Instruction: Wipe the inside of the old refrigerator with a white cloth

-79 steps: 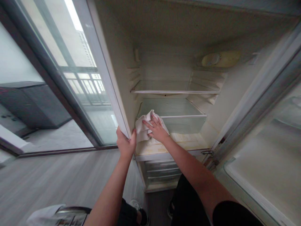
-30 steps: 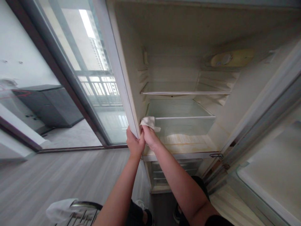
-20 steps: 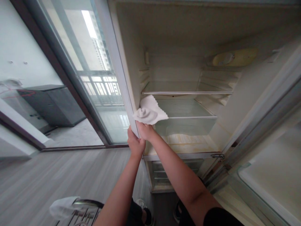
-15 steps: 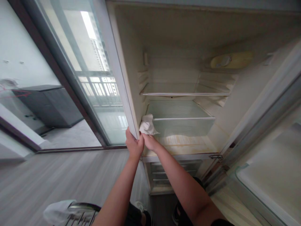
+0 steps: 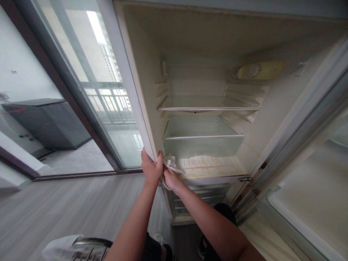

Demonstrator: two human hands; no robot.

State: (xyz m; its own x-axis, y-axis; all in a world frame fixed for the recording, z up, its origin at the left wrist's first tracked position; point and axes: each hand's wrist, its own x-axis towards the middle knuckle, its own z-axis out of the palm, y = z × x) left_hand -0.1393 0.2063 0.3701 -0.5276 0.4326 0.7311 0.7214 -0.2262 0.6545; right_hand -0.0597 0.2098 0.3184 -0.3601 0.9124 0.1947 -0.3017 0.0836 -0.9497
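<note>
An open, empty fridge (image 5: 141, 72) stands in front of me, its inside yellowed and stained. My left hand (image 5: 150, 167) is wrapped round the fridge's left front edge, low down. Right beside it, my right hand (image 5: 170, 178) presses a crumpled white cloth (image 5: 170, 162) against the lower left inner corner, by the stained floor panel (image 5: 212, 166). Only a small part of the cloth shows above the fingers. Two glass shelves (image 5: 202, 137) sit higher up, bare.
The fridge door (image 5: 307, 203) hangs open at the right. Lower drawers (image 5: 201, 201) show beneath the compartment. A glass sliding door (image 5: 89, 94) and a dark cabinet (image 5: 46, 123) are at the left. A metal rack with a white cloth (image 5: 73, 248) sits at the bottom left on grey wood floor.
My right hand has wiped up and down the left inner wall with the cloth and has now dropped to the bottom corner. My left hand has kept its hold on the edge.
</note>
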